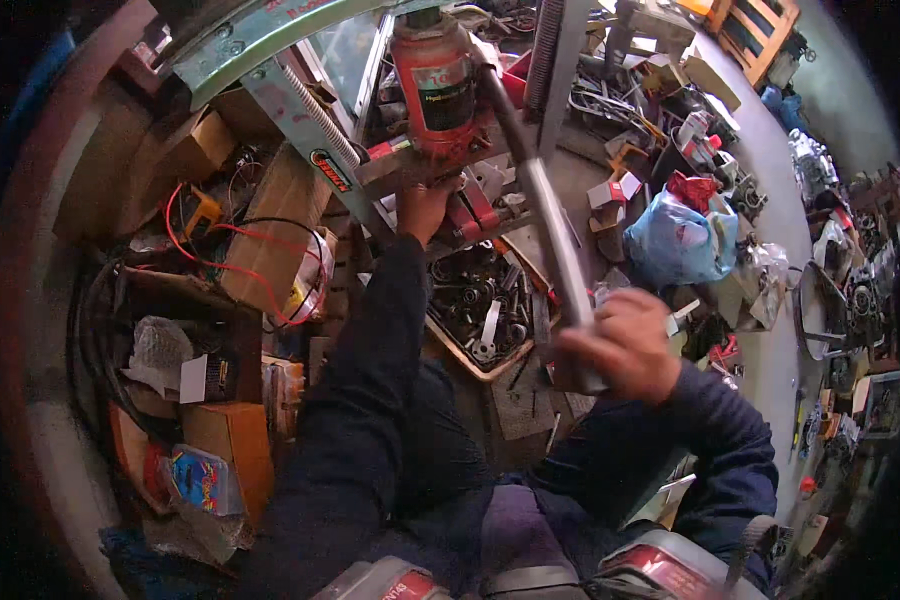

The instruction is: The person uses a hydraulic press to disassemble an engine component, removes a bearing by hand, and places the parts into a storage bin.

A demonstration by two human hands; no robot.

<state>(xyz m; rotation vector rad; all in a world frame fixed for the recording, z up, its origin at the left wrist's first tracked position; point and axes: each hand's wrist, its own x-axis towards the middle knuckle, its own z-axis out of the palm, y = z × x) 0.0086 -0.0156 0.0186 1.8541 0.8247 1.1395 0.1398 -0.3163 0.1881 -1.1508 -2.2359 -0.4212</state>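
A red hydraulic bottle jack (438, 95) stands upright in a steel press frame (300, 120) with long springs on its sides. From the jack a metal pipe handle (553, 225) slants down toward me. My right hand (630, 345) is wrapped round the lower end of this handle, slightly blurred. Below the jack, at the crossbeam, my left hand (426, 208) is closed with its fingertips mostly hidden; what it holds cannot be made out. Red metal blocks (470, 212) sit just right of that hand.
Under the press lies a tray (490, 375) of greasy metal parts. Cardboard boxes (232, 440) and an orange cable (255, 275) crowd the left. On the right are a blue plastic bag (682, 235), loose parts and a wooden pallet (755, 35) farther off.
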